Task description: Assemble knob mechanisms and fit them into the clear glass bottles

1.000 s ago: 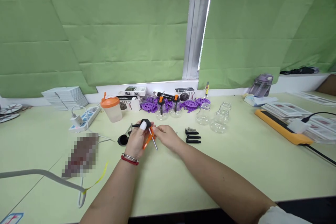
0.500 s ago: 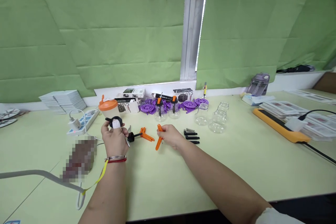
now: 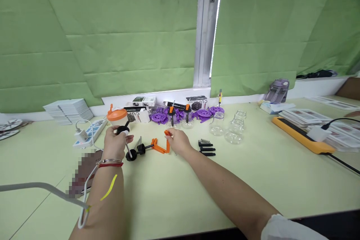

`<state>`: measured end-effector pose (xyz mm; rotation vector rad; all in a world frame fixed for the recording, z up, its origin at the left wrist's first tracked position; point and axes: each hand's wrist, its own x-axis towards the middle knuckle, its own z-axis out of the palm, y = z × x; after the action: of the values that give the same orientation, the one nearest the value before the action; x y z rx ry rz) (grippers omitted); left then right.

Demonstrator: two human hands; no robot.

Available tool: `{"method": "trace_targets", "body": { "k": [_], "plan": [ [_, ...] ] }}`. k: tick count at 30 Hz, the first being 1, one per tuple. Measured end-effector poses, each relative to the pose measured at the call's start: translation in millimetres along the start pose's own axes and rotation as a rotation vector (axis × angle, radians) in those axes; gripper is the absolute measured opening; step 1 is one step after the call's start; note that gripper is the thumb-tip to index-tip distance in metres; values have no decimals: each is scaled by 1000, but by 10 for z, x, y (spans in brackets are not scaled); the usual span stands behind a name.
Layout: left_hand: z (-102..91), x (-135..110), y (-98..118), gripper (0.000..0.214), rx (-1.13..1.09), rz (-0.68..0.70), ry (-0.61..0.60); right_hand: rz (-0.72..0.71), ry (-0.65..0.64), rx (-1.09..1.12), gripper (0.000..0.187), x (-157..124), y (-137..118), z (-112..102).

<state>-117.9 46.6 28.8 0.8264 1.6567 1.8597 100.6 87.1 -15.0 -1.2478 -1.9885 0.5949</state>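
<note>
Head view: a person's two bare hands work over a pale green table.
Left hand: curled shut round a black knob, at 11 o'clock from the person.
Rod: thin metal, running from the knob down to a black disc on the table (it seems joined to the disc, though the view is too small to be sure).
Right hand: at 12 o'clock from the person, thumb and fingers pinched on the top end of an orange arm, which stands nearly upright.
Orange clip: flat on the table at 9 o'clock of the arm, touching its foot, with a black stub at its far end.
Bits: near, at 3 o'clock of the right hand.
Jars: clear glass, at 2 o'clock of the right hand.
Cup: orange lid, just at 12 o'clock of the left hand.
Power strip: at 10 o'clock of the left hand.
Gears: purple, along the wall at 12 o'clock.
</note>
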Motion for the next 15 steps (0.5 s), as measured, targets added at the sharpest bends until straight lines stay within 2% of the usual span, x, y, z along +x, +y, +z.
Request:
{"method": "trace_targets", "body": {
  "k": [2,4,8,11,13,15],
  "plan": [
    [-20,109,15,58,7,16,-23,-5,2,46,16,9,17,-12],
    [-45,208,24,69,23,103,-52,-2,-15,176,22,34,39,-16],
    [-116,327,40,53,194,369,-116,23,-88,378,44,62,81,1],
    [-186,347,-1,46,327,449,-74,-83,-152,317,54,42,102,46],
    [-238,346,-75,46,483,437,-47,-179,-209,210,57,25,99,92],
    [-287,345,-172,41,699,408,-67,-217,-264,111,58,15,75,143]
  ]
}}
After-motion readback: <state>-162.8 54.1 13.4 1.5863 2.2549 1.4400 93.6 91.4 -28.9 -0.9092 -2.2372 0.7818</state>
